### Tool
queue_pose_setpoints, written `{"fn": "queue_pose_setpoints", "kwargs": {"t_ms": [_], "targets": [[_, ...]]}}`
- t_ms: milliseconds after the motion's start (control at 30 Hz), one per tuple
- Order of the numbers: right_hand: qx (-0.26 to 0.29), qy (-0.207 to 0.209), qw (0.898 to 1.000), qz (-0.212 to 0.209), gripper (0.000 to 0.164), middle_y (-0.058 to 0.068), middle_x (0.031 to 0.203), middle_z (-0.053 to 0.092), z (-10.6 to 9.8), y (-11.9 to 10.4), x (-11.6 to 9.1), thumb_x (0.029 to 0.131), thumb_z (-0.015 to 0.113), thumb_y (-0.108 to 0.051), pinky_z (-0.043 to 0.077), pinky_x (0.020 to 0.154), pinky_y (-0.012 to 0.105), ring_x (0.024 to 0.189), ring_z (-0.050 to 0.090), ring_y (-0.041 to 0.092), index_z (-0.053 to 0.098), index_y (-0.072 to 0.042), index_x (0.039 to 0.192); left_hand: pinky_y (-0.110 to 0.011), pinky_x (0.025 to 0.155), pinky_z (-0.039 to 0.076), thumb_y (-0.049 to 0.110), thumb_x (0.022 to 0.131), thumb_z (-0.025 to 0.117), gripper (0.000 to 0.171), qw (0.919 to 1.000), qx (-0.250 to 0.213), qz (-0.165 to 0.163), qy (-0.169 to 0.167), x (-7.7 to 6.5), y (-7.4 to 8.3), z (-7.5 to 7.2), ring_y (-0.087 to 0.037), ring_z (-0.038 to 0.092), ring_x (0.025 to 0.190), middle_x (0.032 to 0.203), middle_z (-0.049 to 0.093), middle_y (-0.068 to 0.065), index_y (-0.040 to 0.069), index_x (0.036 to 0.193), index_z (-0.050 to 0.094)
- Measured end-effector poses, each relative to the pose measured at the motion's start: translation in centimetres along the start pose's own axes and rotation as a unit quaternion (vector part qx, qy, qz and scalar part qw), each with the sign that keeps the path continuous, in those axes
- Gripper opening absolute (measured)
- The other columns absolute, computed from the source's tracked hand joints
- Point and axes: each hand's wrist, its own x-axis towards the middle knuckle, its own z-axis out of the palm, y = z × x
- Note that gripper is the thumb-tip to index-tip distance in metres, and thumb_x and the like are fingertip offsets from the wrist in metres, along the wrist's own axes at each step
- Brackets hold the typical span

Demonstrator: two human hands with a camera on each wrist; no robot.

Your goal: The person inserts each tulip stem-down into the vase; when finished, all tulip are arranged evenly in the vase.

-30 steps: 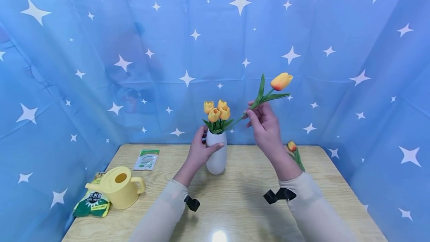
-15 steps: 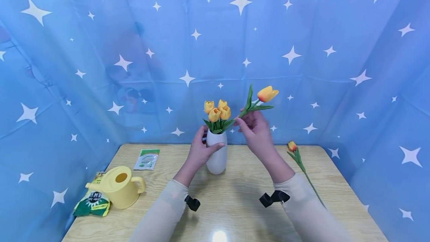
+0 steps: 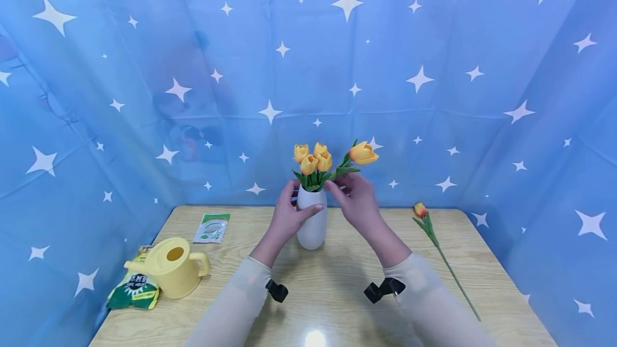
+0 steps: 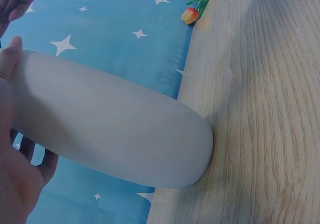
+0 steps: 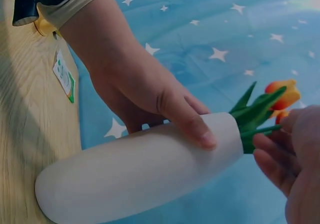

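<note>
A white vase (image 3: pixel 312 224) stands upright on the table with several yellow tulips (image 3: pixel 309 164) in its mouth. My left hand (image 3: pixel 289 213) grips the vase around its upper part, thumb across the front, as the right wrist view also shows. Just right of the vase's rim, my right hand (image 3: pixel 355 197) pinches the stem of another yellow-orange tulip (image 3: pixel 363 153), which leans outward to the right. In the right wrist view its green stem (image 5: pixel 265 130) runs into the vase's mouth; the lower end is hidden inside.
One more tulip (image 3: pixel 426 224) lies on the table's right side (image 3: pixel 491 283). At the left are a yellow watering can (image 3: pixel 175 272), a green and yellow bag (image 3: pixel 132 291) partly behind it, and a small green-white packet (image 3: pixel 212 228). A blue starry curtain (image 3: pixel 308 68) hangs behind.
My right hand has moved left and down toward the vase, bringing the tulip lower and closer to the others. The left hand has stayed on the vase.
</note>
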Motion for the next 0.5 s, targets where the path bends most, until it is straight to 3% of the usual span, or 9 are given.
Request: {"fn": "queue_pose_setpoints", "kwargs": {"t_ms": [333, 500], "targets": [[0.035, -0.025, 0.999, -0.007, 0.029, 0.005, 0.103, 0.079, 1.1, 0.2, -0.2, 0.102, 0.079, -0.002, 0.063, 0.073, 0.038, 0.094, 0.075, 0.022, 0.075, -0.009, 0.129, -0.057, 0.105, 0.056, 0.05, 0.092, 0.091, 0.07, 1.0, -0.003, 0.002, -0.006, 0.0, 0.3, 0.0, -0.024, 0.061, 0.13, 0.141, 0.062, 0.002, 0.03, 0.148, 0.054], [0.046, -0.019, 0.998, -0.024, 0.029, 0.007, 0.104, 0.079, 1.3, 0.1, -0.3, 0.101, 0.079, -0.002, 0.063, 0.072, 0.04, 0.092, 0.075, 0.025, 0.07, -0.006, 0.128, -0.057, 0.105, 0.055, 0.049, 0.091, 0.092, 0.07, 1.0, -0.002, -0.001, -0.002, 0.0, 0.5, 0.0, -0.023, 0.061, 0.129, 0.14, 0.062, 0.002, 0.029, 0.147, 0.055]]}}
